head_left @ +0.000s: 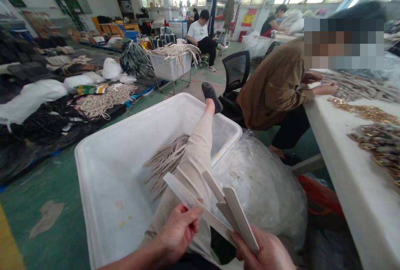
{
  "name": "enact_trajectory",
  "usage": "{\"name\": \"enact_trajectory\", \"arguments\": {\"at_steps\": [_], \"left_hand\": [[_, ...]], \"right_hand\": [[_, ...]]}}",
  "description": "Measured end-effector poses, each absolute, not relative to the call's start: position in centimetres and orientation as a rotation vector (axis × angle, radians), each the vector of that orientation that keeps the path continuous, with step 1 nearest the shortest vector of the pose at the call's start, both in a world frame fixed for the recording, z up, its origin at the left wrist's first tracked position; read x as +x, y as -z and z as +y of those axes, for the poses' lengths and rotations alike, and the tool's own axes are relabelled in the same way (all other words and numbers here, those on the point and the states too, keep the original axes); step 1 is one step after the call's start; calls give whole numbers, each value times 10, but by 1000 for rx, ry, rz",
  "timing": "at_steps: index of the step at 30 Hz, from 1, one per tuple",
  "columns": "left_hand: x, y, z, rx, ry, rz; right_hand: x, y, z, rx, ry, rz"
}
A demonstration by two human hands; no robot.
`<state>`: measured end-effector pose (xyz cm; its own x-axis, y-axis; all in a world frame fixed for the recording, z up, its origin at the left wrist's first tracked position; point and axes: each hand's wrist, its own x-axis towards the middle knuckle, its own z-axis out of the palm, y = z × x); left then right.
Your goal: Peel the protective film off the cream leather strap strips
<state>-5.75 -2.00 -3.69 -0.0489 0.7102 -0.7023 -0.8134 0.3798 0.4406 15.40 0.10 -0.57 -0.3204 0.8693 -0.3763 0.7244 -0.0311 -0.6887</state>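
Strips (239, 213) of stiff, pale material project upward and leftward from the right grip (262, 249), which is closed around their lower ends. The left grip (179, 228) is narrow, pinching one white strip (215, 222) between thumb and fingers. This piece lies diagonally: its free end extends above the left grip, and its lower end reaches the right grip. Whether the right fingers also clamp that end is hard to tell.

Ahead of the left grip, a bundle of thin beige strips (168, 157) lies in a white tub (78, 166), beside the outstretched leg (198, 149). Beyond the right grip rests a clear plastic bag (259, 186). Well to the right of both grips, a white worktop (331, 136) carries gold-coloured pieces (365, 109); a co-worker (275, 82) in a brown top leans over its far part.
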Motion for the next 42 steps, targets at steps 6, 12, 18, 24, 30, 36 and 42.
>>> {"name": "enact_trajectory", "arguments": {"at_steps": [6, 12, 18, 24, 30, 36, 42], "left_hand": [[-63, 33, -16, -7, -1237, 1071], [-73, 32, -13, 73, -1286, 1130], [-56, 30, -14, 174, -1186, 1072], [-60, 31, -14, 208, -1212, 1135], [-48, 25, -13, 282, -1109, 1054], [-64, 22, 0, 237, -1168, 1126], [-42, 15, -8, 177, -1054, 1028]], "right_hand": [[127, 9, 11, -1613, -1574, -1822], [143, 4, 11, -1605, -1529, -1936], [132, 2, 13, -1562, -1497, -1896], [150, 8, 5, -1569, -1588, -1921], [136, -6, 4, -1589, -1614, -1701], [154, -15, -7, -1655, -1590, -1682], [144, -20, 2, -1566, -1584, -1585]]}}
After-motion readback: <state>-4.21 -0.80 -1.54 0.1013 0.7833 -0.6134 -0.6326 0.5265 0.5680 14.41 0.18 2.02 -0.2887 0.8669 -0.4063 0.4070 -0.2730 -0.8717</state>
